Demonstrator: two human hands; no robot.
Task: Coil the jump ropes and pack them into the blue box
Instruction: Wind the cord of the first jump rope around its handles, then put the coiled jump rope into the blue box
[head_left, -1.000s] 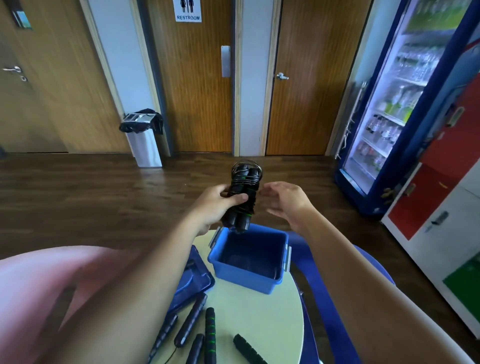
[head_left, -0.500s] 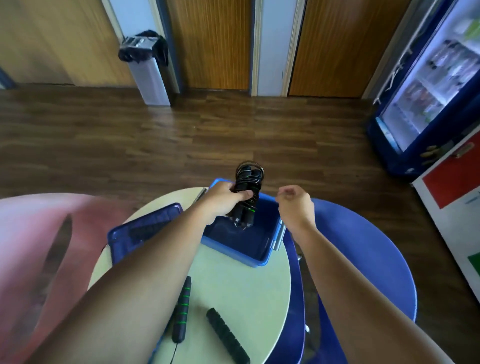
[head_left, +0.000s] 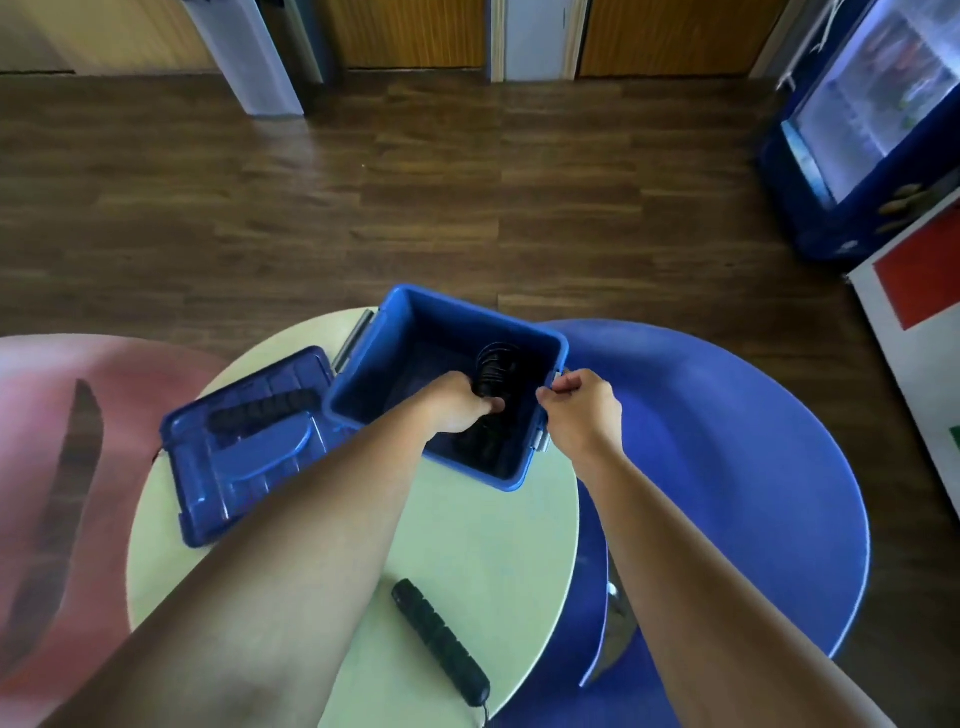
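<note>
Pale green round table (head_left: 467, 545) on a wood floor here. The left hand (head_left: 452, 410) has its fingers clamped round the coiled rope (head_left: 493, 366), down inside the box (head_left: 415, 322) at the table's 12 o'clock, and the right hand (head_left: 587, 410) has its fingers curled, pinching the box rim at its 3 o'clock. The lid (head_left: 244, 457) lies at 9 o'clock, a loose handle (head_left: 441, 642) at 6, and a chair (head_left: 727, 467) sits off at 3.
</note>
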